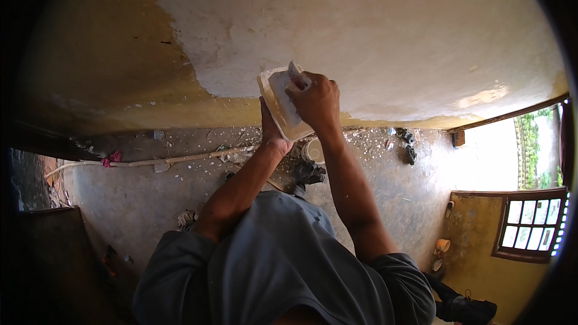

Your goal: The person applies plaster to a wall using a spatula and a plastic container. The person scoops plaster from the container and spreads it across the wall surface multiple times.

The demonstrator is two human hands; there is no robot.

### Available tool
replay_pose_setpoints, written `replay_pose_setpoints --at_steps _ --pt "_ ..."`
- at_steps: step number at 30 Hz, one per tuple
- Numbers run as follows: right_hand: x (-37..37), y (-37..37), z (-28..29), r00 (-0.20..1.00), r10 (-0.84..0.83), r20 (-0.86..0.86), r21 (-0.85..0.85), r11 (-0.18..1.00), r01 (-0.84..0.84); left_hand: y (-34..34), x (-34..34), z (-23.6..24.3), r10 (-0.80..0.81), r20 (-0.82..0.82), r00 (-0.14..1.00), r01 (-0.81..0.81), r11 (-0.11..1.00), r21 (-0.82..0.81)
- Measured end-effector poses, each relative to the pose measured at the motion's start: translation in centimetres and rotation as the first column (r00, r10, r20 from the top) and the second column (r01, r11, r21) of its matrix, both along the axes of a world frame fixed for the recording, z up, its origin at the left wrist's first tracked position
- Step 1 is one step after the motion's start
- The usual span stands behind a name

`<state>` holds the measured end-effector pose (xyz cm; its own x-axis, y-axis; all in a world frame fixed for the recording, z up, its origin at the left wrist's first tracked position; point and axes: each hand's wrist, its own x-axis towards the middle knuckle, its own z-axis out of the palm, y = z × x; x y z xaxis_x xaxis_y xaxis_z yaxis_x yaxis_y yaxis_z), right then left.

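My left hand (275, 137) supports a pale, rectangular plastering board (271, 107) from beneath, its fingers wrapped around the lower left edge. On top of that board lies a flat grey trowel (279, 87). My right hand (319, 101) grips the trowel by its handle, knuckles up, pressing close over the blade. Both tools are held in front of my chest, near the wall (253, 18). A pale, smeared coat covers much of the wall, while old yellow paint (102, 42) shows at the left and in a strip along the bottom.
A bucket (312, 151) stands on the floor just below my hands. A long wooden pole (159, 161) lies along the left, with pink cloth (112, 157) beside it. White crumbs litter the wall's foot. Black crumpled things (410, 145) lie to the right, before a bright doorway (490, 141).
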<state>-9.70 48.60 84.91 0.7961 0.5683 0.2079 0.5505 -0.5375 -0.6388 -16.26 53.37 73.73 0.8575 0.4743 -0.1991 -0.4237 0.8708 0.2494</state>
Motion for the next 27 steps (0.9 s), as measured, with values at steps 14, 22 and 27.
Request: replay_pose_setpoints --at_steps 14,22,27 --pt "1.7 0.0 -2.4 0.976 0.023 0.219 -0.167 0.986 0.014 -0.2 0.0 -0.3 0.06 -0.035 0.998 -0.06 0.998 0.024" --pt "-0.8 0.7 -3.2 0.96 0.119 0.253 -0.141 0.986 -0.086 0.3 0.0 -0.7 0.042 -0.041 0.998 -0.043 0.999 -0.027" --pt "-2.3 1.0 -2.7 0.963 0.181 0.198 -0.155 0.976 -0.151 0.3 -0.2 -0.5 0.023 -0.034 0.999 -0.024 1.0 -0.019"
